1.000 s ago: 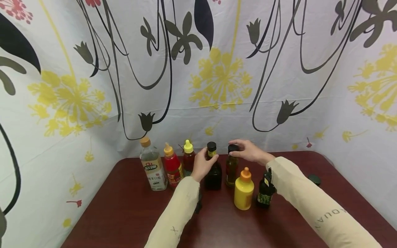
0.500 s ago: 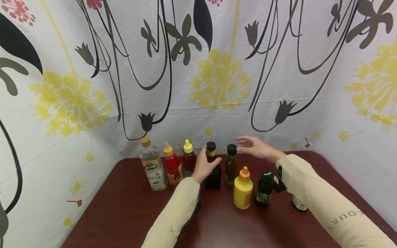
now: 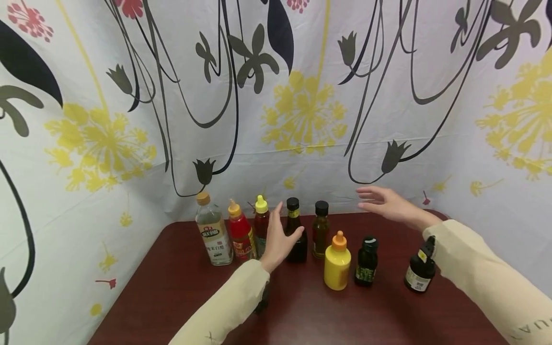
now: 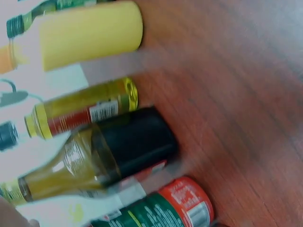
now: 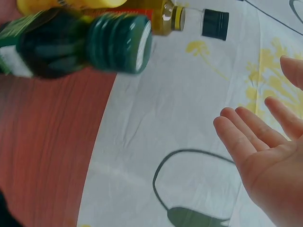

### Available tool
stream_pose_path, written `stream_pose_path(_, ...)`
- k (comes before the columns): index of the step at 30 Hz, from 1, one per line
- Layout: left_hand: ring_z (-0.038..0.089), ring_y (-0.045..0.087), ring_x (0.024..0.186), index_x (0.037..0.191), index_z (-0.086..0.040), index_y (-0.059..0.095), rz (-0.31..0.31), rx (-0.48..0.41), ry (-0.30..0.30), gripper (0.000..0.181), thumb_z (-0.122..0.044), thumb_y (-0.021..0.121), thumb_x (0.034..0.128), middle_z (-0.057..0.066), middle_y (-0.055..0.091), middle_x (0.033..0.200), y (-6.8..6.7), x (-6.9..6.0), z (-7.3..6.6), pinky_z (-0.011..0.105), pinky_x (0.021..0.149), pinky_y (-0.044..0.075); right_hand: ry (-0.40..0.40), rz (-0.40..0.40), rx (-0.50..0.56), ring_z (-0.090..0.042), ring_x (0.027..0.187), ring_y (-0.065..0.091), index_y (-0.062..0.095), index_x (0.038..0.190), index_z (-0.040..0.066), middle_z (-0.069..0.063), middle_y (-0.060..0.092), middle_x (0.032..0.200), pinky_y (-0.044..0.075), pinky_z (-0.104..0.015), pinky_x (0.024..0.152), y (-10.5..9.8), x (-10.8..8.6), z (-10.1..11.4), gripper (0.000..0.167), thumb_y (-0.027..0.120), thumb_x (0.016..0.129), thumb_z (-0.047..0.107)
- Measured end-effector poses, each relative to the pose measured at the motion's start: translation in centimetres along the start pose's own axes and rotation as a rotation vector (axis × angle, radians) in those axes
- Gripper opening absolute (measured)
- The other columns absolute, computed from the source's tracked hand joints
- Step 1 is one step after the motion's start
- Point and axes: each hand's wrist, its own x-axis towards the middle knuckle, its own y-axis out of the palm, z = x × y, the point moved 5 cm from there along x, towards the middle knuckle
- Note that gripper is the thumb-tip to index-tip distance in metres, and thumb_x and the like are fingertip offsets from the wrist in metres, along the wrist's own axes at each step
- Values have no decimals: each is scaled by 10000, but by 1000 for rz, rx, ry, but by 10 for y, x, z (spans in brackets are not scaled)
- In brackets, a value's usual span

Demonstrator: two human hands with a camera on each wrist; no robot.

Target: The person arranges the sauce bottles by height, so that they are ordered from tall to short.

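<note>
My left hand (image 3: 281,239) is beside a dark sauce bottle (image 3: 297,247) with a black cap, thumb and fingers spread apart. Whether it touches the bottle is unclear; a bit of the hand shows by that bottle's neck in the left wrist view. A slim oil bottle (image 3: 321,235) stands just right of the sauce bottle. My right hand (image 3: 390,205) hovers over the back right of the table, its fingers extended and nothing in them, as the right wrist view (image 5: 270,156) also shows. Nearer the front stand a yellow squeeze bottle (image 3: 337,268) and a small dark green bottle (image 3: 366,263).
At the left of the back row are a clear vinegar bottle (image 3: 214,235), a red squeeze bottle (image 3: 241,235) and a yellow-capped bottle (image 3: 261,223). A dark bottle with a white label (image 3: 418,278) stands under my right wrist. Patterned cloth (image 3: 302,172) hangs behind the dark-red table (image 3: 172,287).
My right hand has come away from the oil bottle's cap and moved right. My left hand has shifted slightly left and opened wider beside the sauce bottle's neck. The bottles stay standing.
</note>
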Motion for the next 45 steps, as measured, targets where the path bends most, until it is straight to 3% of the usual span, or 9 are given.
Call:
stream_pose_path(11,192,241,1283,1381,-121,234,22,-24,169,683,-217,622,827,72,230,1411,24,-20,-32,430,991,286,-6,-65,-70,-409,1152,394,316,1340,-3,-266,385,1297,388,-509,857,-20,-45,-20,536,489,915,275)
stream_pose_path(15,181,285,1259,1376,-126,247,60,-37,180,686,-194,636,815,45,263,1393,38,-25,-39,414,991,292,-2,-99,-88,-111,1064,512,330,1330,-6,-252,423,1271,451,-385,811,-26,-57,-33,510,481,920,257)
stream_pose_path(18,201,332,1227,1370,-113,258,89,-51,186,685,-189,644,810,34,306,1362,50,-27,-43,402,984,306,-3,-117,-82,115,963,455,330,1322,-26,-249,440,1251,457,-252,767,-30,-64,-43,502,478,923,238)
stream_pose_path(20,207,356,1205,1369,-121,265,103,-68,185,688,-190,650,804,29,336,1337,57,-28,-46,393,976,319,0,-133,-73,157,940,434,333,1317,-36,-194,467,1237,442,-188,746,-32,-69,-50,498,480,922,230)
stream_pose_path(24,172,378,1181,1365,-165,278,117,-91,180,695,-204,665,789,15,383,1294,70,-29,-50,371,964,334,8,-156,-77,152,937,445,335,1310,-45,41,493,1165,442,-172,726,-36,-78,-62,474,475,925,193)
stream_pose_path(31,125,412,1145,1343,-177,317,133,-127,110,655,-207,662,786,11,417,1275,91,-30,-41,321,951,351,38,-180,-129,111,916,488,398,1263,-41,-8,540,1134,454,-191,686,-31,-95,-84,439,512,906,187)
stream_pose_path(36,115,471,1075,1311,-175,364,130,-133,44,614,-186,671,780,0,467,1232,98,-31,-27,291,910,390,21,-191,-122,156,937,435,448,1220,-41,232,485,1039,444,-164,686,-21,-108,-100,401,547,884,155)
stream_pose_path(41,98,554,927,1234,-141,460,113,-90,70,498,-219,669,788,-2,567,1093,102,-29,-14,241,788,453,-31,-255,-143,202,946,383,526,1158,4,218,525,1011,393,-71,708,-14,-116,-108,336,591,852,126)
stream_pose_path(45,70,578,869,1144,-122,538,136,-105,72,381,-265,647,808,-9,610,1031,103,-30,-9,217,746,466,-64,-303,-112,167,916,449,559,1118,27,232,534,990,435,-101,664,-10,-119,-110,303,616,828,91)
